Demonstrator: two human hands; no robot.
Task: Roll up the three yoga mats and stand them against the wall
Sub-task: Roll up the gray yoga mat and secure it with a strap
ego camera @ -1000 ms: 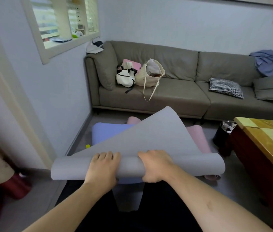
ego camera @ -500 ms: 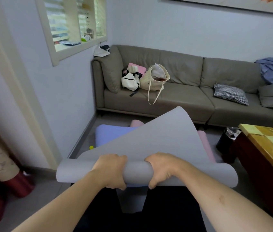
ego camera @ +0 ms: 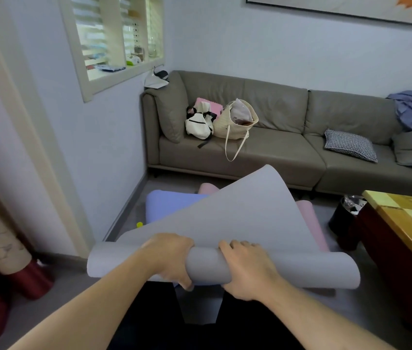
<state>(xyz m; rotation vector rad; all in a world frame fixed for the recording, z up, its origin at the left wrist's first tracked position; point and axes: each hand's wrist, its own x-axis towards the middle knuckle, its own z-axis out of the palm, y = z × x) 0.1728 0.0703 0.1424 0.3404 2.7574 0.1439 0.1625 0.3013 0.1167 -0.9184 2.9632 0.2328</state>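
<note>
Two hands, the left hand (ego camera: 172,258) and right hand (ego camera: 247,270), are each keeping a closed grip on the half-rolled grey mat (ego camera: 225,223), lifted above the blue mat (ego camera: 167,203) and pink mat (ego camera: 311,218) on the floor (ego camera: 366,306), likely needing further winding next.

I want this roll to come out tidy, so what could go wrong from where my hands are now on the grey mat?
Both the left hand and right hand grip the grey mat near its middle, so the roll's ends may flare and telescope. The free end is lifted and skewed, so the roll could likely wind crooked. The blue mat and pink mat lie underneath and might get dragged.
</note>
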